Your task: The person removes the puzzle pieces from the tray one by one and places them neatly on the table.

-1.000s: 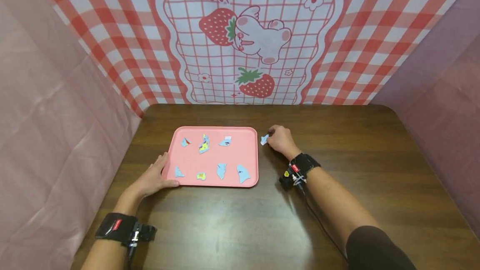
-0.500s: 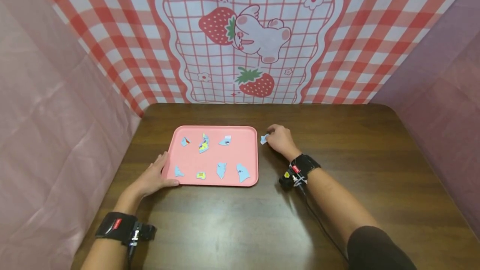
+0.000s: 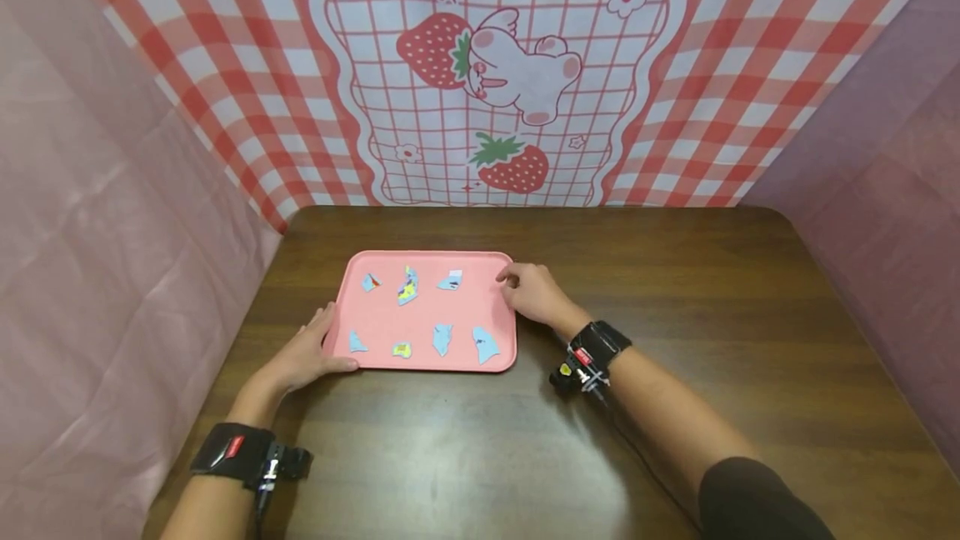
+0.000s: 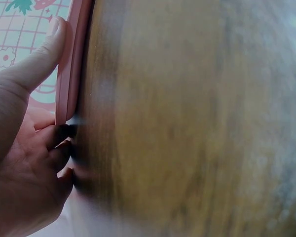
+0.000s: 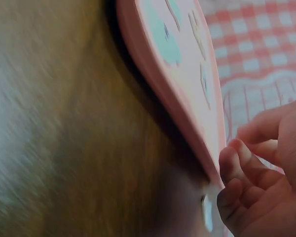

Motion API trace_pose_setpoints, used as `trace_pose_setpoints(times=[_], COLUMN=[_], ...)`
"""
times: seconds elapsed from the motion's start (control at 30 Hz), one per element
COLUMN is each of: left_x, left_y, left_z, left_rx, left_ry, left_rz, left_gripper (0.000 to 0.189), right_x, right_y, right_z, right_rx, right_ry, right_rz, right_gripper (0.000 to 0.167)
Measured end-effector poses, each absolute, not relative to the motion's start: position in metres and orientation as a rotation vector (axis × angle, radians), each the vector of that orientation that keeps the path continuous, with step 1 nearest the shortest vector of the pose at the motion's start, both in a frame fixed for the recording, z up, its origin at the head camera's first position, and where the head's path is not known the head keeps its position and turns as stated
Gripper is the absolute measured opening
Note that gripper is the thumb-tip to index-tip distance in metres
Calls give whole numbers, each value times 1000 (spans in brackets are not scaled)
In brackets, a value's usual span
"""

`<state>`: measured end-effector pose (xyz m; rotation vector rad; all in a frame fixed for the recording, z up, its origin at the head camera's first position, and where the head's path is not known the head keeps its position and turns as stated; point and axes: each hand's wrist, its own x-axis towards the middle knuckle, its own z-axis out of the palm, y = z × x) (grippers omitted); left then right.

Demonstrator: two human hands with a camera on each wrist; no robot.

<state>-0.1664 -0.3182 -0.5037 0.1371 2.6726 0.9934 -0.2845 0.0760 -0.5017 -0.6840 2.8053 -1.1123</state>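
The left hand (image 3: 303, 357) is resting against the tray's (image 3: 386, 319) near-left corner, thumb and fingers apart. The right hand (image 3: 536, 297) is now reaching over the right rim, loosely bent, nothing visibly held, leaving one scrap (image 5: 207, 214) lying just outside.

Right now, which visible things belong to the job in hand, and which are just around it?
Job:
- pink tray, held by the left hand
- seven pieces on it
- loose piece beside it, near the right hand

Apparently just surroundings:
- strawberry-print cloth
- pink drape
- wrist cameras
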Motion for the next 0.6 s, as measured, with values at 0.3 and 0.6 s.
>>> trace_pose_setpoints(times=[0.3, 0.6], left_x=[-166, -166], left_y=[-317, -317], left_z=[-502, -504], left_rx=[151, 156], left_ry=[2679, 2678], left_rz=[996, 996], left_gripper=[120, 121], right_x=[-254, -237], right_y=[59, 56], right_z=[-491, -484], right_rx=[-1065, -1133], right_ry=[2679, 2621], right_rz=[-764, -527], right_gripper=[15, 37])
